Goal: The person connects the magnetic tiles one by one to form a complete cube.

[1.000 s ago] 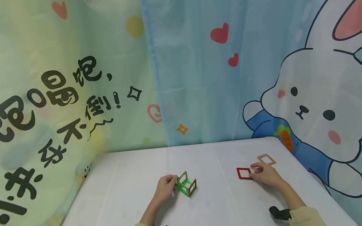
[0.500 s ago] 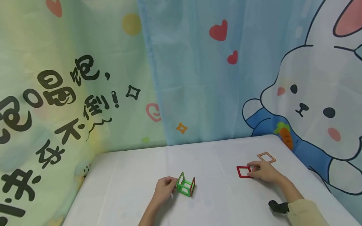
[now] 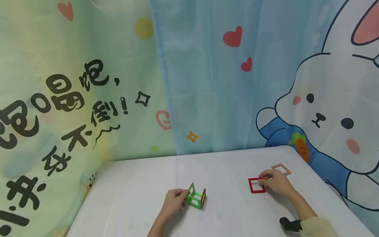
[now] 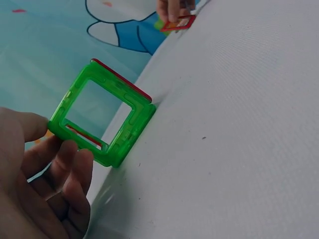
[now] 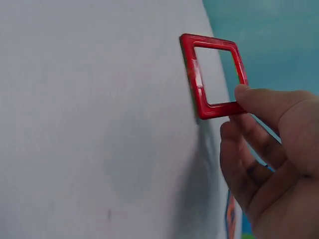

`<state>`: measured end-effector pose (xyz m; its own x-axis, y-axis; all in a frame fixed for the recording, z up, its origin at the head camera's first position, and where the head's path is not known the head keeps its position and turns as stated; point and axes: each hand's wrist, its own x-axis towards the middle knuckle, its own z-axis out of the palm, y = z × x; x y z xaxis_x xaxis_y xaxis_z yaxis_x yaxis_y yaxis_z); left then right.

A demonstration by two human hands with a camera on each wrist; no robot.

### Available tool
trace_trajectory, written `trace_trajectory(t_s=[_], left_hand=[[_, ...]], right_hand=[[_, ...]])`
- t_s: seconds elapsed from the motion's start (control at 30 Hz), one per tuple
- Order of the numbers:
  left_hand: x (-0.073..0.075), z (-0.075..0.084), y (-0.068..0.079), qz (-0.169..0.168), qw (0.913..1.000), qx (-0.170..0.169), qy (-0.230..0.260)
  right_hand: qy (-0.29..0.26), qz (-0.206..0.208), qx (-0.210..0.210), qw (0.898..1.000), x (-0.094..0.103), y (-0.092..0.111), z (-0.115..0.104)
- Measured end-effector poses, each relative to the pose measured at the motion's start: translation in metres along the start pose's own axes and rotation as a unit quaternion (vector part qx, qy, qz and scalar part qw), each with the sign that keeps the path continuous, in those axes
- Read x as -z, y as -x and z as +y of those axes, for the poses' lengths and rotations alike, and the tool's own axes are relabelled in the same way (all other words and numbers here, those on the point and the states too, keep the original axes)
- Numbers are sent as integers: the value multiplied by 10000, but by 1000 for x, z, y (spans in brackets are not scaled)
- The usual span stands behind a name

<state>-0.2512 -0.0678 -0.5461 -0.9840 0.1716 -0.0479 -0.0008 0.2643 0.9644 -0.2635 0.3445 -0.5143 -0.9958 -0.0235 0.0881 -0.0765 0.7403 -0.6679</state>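
My left hand [image 3: 174, 201] pinches the left corner of a small open structure of green square magnetic tiles [image 4: 135, 132], held between thumb and fingertips. One red tile [image 4: 122, 79] stands along the structure's right side. Over to the right, my right hand [image 3: 275, 182] pinches a red square magnetic tile [image 5: 219, 110] by its near right corner, thumb on the frame. That tile is tilted up, its left edge close over the white tabletop. Behind the right hand lies an orange square tile [image 3: 285, 168], flat and partly covered by the fingers.
A white cloth-covered table [image 3: 142, 184] spreads under both hands. A printed curtain [image 3: 201, 98] with hearts, lettering and a rabbit hangs behind it. A black device [image 3: 290, 224] sits at the right wrist, beside a beige sleeve [image 3: 318, 227].
The right hand has taken hold of the red tile and tipped it up from lying flat. The green structure has turned slightly in the left hand. The head view has shifted a little.
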Motion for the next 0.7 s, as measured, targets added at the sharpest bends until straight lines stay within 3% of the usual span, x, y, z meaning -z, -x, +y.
trace_trajectory(t_s=[0.23, 0.4, 0.7], left_hand=[[2, -5, 11, 217, 9991, 303, -183], [0, -2, 6, 94, 9998, 143, -120], [-1, 2, 2, -49, 9998, 138, -118]], right_hand=[[-550, -38, 274, 9981, -19, 2, -38], [-727, 47, 488, 9961, -25, -1, -60], [-1168, 49, 432, 9922, -53, -9, -104]])
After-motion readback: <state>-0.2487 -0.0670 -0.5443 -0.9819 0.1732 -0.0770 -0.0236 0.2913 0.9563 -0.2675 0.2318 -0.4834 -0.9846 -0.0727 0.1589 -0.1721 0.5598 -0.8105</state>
